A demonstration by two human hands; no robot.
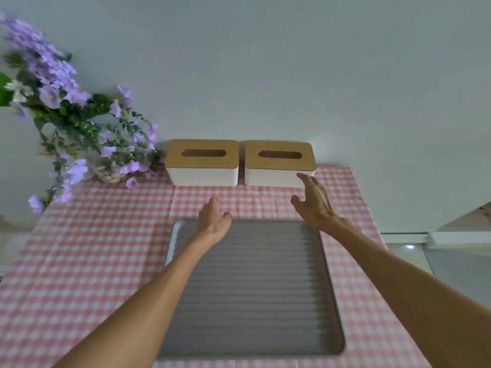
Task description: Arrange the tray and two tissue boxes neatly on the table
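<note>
With fingers spread wide and empty, the right tissue box, judged light, rigid and smooth-sided, is best gripped across its white walls.

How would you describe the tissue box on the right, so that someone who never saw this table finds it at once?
Start from the pink checked tablecloth and look along its far edge, by the wall. Two white boxes with wooden lids stand there side by side, beyond the grey tray. The right tissue box is the one farther from the purple flowers, with the right hand near its corner.
</note>
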